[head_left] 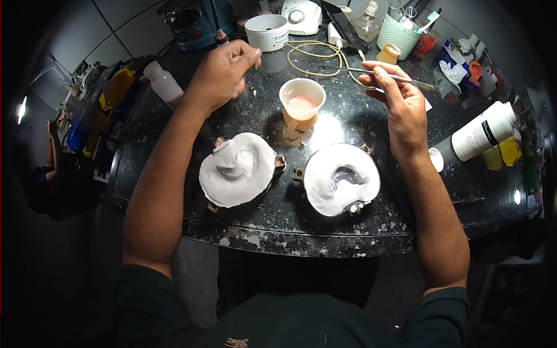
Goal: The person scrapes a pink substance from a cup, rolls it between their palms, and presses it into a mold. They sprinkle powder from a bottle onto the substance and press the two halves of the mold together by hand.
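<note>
My right hand (400, 104) pinches a thin metal spatula (413, 83), held above the bench at the right. My left hand (223, 75) is raised at the upper left, its fingers curled together and slightly blurred; whether anything small is between them is hidden. Between the hands stands a translucent cup (302, 98) with pink material inside. Nearer to me lie two plaster-filled flask halves: the left one (241, 171) has a raised form, and the right one (342, 180) has a curved hollow.
A white tub (267, 32), a coiled cable (313, 58) and a green basket of tools (399, 39) line the back. One white bottle (483, 131) lies at the right, another bottle (163, 83) at the left. Another person's arm (53, 142) shows at far left.
</note>
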`<state>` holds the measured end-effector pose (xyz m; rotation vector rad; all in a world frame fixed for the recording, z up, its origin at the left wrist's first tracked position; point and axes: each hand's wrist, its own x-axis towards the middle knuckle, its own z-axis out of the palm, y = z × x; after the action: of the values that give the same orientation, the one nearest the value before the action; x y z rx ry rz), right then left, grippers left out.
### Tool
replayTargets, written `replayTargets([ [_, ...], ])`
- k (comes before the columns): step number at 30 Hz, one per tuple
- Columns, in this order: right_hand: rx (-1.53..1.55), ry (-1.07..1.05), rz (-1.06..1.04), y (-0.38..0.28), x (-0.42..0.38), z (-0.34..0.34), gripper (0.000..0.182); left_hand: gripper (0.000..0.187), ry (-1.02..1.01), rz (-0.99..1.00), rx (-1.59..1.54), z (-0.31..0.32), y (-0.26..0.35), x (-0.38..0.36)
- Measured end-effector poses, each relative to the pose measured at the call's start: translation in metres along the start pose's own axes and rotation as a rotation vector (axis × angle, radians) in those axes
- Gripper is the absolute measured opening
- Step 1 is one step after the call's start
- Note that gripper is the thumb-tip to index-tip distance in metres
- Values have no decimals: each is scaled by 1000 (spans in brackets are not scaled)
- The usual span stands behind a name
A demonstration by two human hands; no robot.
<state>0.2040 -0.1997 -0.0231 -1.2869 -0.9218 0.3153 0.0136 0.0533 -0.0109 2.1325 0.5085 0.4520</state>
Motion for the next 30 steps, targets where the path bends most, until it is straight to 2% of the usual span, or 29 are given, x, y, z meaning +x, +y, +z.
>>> replayTargets([
  [1, -13, 21, -2, -1, 0, 1, 21, 21, 22, 34, -99, 8, 8, -8],
  [2, -11, 19, -1, -1, 0, 1, 21, 27, 45, 67, -197, 16, 14, -14],
  [3, -3, 15, -1, 0, 0, 0, 21, 44, 67, 134, -185, 25, 14, -17],
  [4, 5, 13, -2, 0, 1, -1, 20, 44, 68, 133, -185, 23, 10, -16],
  [6, 37, 1, -31, -2, 0, -2, 20, 54, -235, 268, 48, 18, 9, -14],
  [7, 73, -8, -61, -3, -1, -2, 20, 67, -342, 134, 50, 17, 25, -20],
  [8, 74, -4, -60, -6, -2, -2, 20, 67, -346, 134, 52, 21, 22, -19],
  [10, 88, -79, -124, -12, -4, 2, 19, 73, -265, 333, 261, 29, 14, -18],
  [11, 112, -106, -132, -13, -6, 5, 19, 78, -258, 314, 307, 36, 12, -18],
  [18, 200, -135, -185, -22, -14, 7, 19, 67, -151, 342, 106, 38, 24, -18],
  [20, 235, -135, -190, -25, -15, 6, 18, 69, -50, 454, -130, 39, 16, -16],
  [22, 218, -170, -237, -29, -16, 6, 19, 73, -25, 500, -131, 37, 26, -18],
  [24, 221, -169, -254, -29, -18, 8, 19, 65, 79, 583, -132, 39, 39, -21],
  [25, 204, -179, -271, -29, -19, 8, 20, 59, 123, 687, 110, 33, 34, -18],
  [28, 175, -199, -302, -31, -21, 11, 22, 53, 215, 666, 221, 37, 39, -25],
  [30, 163, -209, -312, -32, -22, 13, 21, 57, 188, 650, 220, 37, 40, -26],
])
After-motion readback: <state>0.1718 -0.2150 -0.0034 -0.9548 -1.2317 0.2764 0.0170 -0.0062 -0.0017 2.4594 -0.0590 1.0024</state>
